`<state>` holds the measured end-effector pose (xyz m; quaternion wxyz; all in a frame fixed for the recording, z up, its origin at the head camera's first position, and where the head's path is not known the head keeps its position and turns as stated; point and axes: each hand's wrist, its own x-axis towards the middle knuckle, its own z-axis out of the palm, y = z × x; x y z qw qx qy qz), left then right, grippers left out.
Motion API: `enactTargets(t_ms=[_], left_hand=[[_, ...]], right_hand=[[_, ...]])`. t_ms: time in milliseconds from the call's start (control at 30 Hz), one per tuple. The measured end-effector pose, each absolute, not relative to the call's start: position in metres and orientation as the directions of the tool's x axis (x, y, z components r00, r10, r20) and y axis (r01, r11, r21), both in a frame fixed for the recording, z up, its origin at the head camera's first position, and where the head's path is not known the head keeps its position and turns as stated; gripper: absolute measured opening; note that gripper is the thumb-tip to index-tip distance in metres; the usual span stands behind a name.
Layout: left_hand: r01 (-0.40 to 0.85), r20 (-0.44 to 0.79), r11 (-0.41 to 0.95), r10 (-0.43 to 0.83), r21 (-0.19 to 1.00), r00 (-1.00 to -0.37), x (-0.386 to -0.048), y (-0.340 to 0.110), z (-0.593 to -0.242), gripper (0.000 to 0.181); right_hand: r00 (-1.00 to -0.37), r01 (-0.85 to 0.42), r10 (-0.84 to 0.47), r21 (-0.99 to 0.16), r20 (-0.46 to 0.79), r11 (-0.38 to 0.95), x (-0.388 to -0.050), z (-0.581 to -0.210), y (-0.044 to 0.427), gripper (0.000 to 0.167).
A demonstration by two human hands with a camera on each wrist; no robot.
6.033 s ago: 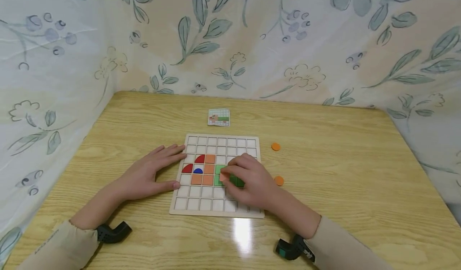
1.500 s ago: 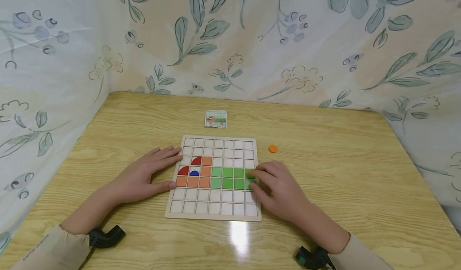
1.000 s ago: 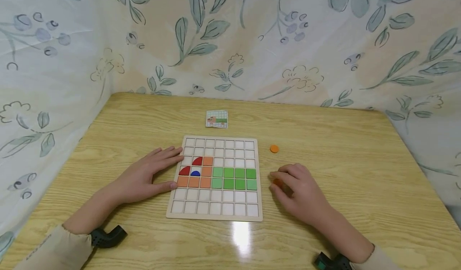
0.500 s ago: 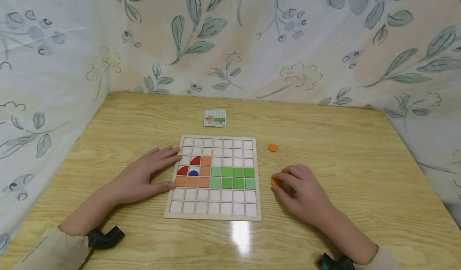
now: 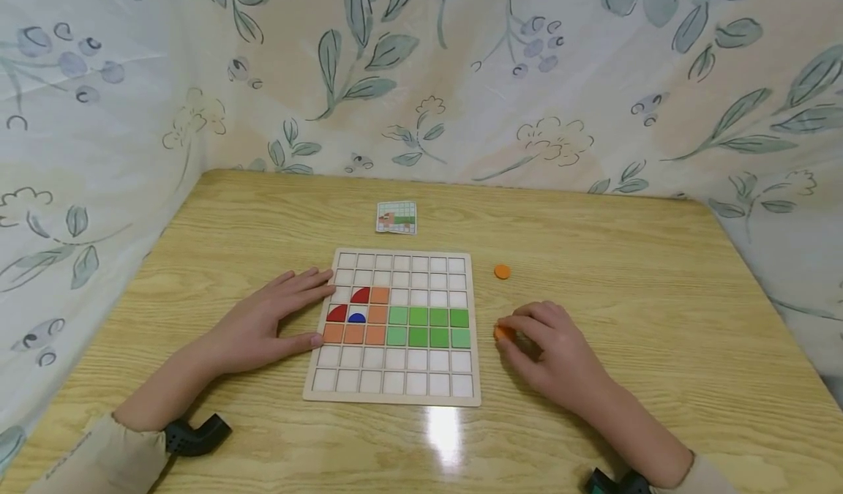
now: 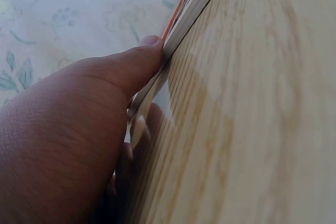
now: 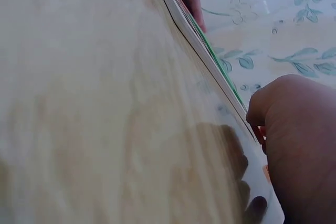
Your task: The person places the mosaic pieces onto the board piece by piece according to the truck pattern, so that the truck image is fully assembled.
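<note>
A pale wooden grid board [image 5: 392, 397] lies on the table, with red quarter-circles [image 5: 338, 312], a blue half-circle [image 5: 357, 318], orange squares [image 5: 378, 315] and green squares [image 5: 428, 326] set in its cells. Along the board's left edge rests my left hand [image 5: 263, 326], fingers spread, with the thumb [image 6: 142, 59] touching the rim in the left wrist view. Just right of the board, my right hand [image 5: 556, 351] pinches an orange disc [image 5: 502, 332] between thumb and forefinger, partly hiding it. In the right wrist view that hand [image 7: 304, 129] mostly covers the disc.
A second orange disc [image 5: 503, 271] lies flat to the board's upper right. Behind the board is a small card [image 5: 396, 218] printed with a coloured grid picture. Floral cloth [image 5: 421, 77] hangs behind the wooden table [image 5: 626, 260].
An orange square my right hand carried over the green squares now sits in a left-column cell. That hand has moved right, off the board, to the nearer disc. The left hand stays put.
</note>
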<state>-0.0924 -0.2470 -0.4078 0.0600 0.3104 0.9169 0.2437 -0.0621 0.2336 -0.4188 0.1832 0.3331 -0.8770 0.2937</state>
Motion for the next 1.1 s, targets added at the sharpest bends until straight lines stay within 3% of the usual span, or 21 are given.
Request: enactTargets(t_ms=[233, 567, 1100], left_hand=[[0.537, 0.037, 0.692, 0.597, 0.482, -0.801, -0.092, -0.247, -0.406, 0.079], [0.55, 0.06, 0.685, 0.599, 0.479, -0.798, -0.091, -0.25, -0.4, 0.077], [0.533, 0.044, 0.687, 0.593, 0.494, -0.804, -0.092, -0.245, -0.408, 0.078]], right_hand=[[-0.696, -0.712, -0.484, -0.422, 0.53, 0.561, -0.06, -0.416, 0.222, 0.02], [-0.569, -0.818, -0.527, -0.369, 0.631, 0.441, -0.06, -0.415, 0.197, 0.025], [-0.465, -0.884, -0.584, -0.316, 0.666, 0.343, -0.053, -0.415, 0.166, 0.013]])
